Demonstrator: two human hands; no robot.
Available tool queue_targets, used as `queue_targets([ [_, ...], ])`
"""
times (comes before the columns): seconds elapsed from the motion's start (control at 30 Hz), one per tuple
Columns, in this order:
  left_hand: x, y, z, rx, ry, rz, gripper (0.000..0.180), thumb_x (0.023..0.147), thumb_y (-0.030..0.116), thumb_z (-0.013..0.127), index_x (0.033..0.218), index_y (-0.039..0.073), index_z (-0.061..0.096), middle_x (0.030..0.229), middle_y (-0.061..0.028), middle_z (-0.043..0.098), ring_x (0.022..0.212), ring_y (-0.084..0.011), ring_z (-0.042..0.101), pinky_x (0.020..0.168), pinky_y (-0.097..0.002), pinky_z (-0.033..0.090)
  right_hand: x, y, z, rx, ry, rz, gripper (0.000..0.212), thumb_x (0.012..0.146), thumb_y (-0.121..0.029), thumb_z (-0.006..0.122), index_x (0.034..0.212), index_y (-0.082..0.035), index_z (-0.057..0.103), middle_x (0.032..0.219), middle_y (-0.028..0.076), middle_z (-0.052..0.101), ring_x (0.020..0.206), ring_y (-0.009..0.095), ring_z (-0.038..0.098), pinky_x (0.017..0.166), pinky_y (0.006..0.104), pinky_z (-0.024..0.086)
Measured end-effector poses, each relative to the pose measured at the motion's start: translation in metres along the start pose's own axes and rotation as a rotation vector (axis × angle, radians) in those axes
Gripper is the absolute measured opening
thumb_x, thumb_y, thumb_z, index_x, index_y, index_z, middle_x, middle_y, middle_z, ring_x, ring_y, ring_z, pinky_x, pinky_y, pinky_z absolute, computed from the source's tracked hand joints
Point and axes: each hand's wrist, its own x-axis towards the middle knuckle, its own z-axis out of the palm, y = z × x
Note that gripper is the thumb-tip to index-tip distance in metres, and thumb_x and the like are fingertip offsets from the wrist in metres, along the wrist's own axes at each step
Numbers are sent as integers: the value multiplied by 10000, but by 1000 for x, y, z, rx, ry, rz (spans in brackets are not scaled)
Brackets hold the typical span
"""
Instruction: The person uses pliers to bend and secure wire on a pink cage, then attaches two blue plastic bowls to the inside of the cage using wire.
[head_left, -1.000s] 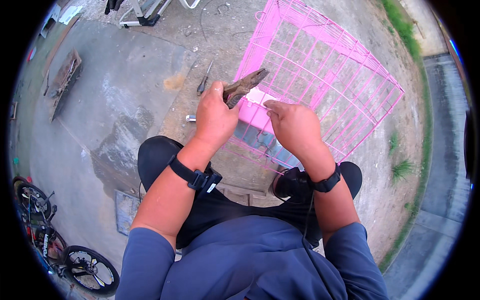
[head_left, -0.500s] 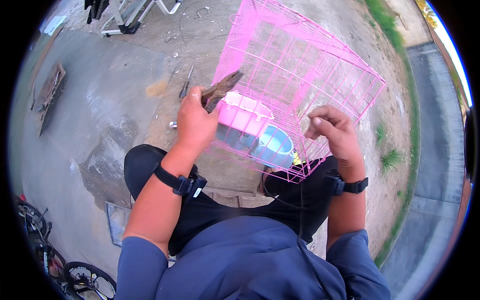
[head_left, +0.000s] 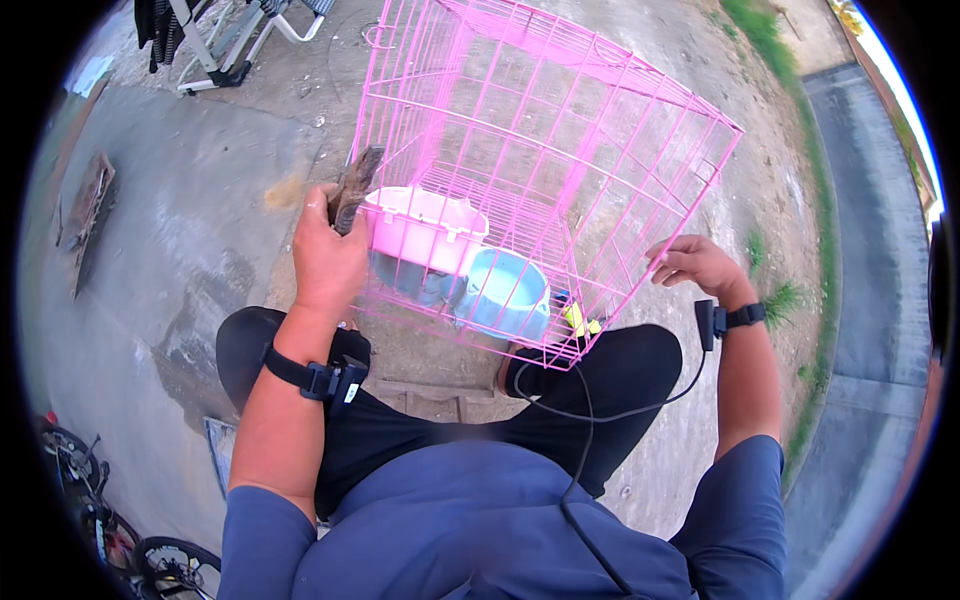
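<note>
A pink wire cage (head_left: 600, 130) stands tilted in front of me, between my hands. My left hand (head_left: 330, 255), by the cage's left side, is closed round a rough, dark brown piece (head_left: 352, 190) with a jagged end; I cannot make out its kind. At the cage's right edge is my right hand (head_left: 705, 265), fingers half bent and apart, holding nothing I can see. Its fingertips are close to the edge wire; whether they touch it I cannot tell. Through the wires show a pink plastic tub (head_left: 420, 240) and a light blue bowl (head_left: 505, 300).
A small yellow-green item (head_left: 578, 320) lies beside the bowl. A black cable (head_left: 640, 408) loops over my right leg. A white-framed folding chair (head_left: 225, 60) stands far left, a worn board (head_left: 90, 210) below it. Bicycles (head_left: 110, 520) are near left.
My right hand has moved from over the cage's front wires out to its right edge, and its fingers have loosened. My left hand still holds the brown piece, now turned more upright.
</note>
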Motion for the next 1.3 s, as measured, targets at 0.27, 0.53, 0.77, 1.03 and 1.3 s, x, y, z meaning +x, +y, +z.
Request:
queue_targets([
  [0.27,-5,-2,-13,-52,82,-89,145,918,49,651,1043,40,578,865,15,570,781,-66,523,691,-253,451,151,5,33,-14,-263,-221,355,998,-231,647,1238,30,668,1036,107,737,906,195,727,791,304,600],
  [0.53,-7,-15,-24,14,35,-196,143,925,20,651,1020,44,547,833,23,523,745,-60,516,652,-252,442,227,-11,137,33,-613,-386,452,996,-287,668,1354,-14,620,1096,97,732,974,203,717,832,334,601],
  [0.77,-4,-9,-22,24,23,-228,159,939,15,654,1054,39,547,865,11,552,757,-68,546,660,-264,467,243,-40,203,249,-905,-263,589,1043,-361,582,1502,-14,455,1336,135,649,1127,236,667,999,387,521],
  [1.03,-7,-13,-24,-23,3,-269,220,929,29,673,1119,20,562,908,-18,603,839,-78,570,728,-271,487,243,-29,238,557,-1137,-41,552,1073,-301,531,1523,-19,377,1365,121,604,1160,234,638,985,393,532],
  [1.3,-6,-14,-25,71,-27,-250,209,944,1,617,1142,31,560,942,-12,581,858,-88,574,760,-273,489,236,-35,238,611,-875,-43,574,1045,-345,577,1483,-16,404,1285,88,611,1149,202,601,988,369,522],
])
